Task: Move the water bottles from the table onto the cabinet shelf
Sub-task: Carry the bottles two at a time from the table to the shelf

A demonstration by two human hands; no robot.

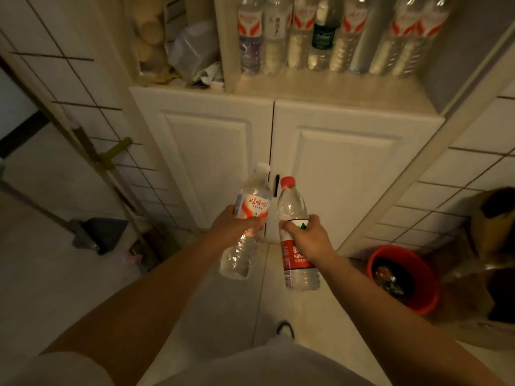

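Observation:
My left hand (232, 222) grips a clear water bottle (248, 215) with a white cap and a red-and-white label, tilted to the right. My right hand (309, 236) holds a second clear bottle (292, 207) with a red cap and a red label, nearly upright. Both bottles hang in front of the white cabinet's closed lower doors (278, 157). Above the doors, the open cabinet shelf (328, 84) carries a row of several water bottles (326, 32). The table is out of view.
The left shelf compartment (178, 45) holds a crumpled plastic bag and round objects. A dustpan (103, 235) and broom handles lean at the left wall. A red bucket (404, 280) stands on the floor at the right, next to a brown bag (493, 218).

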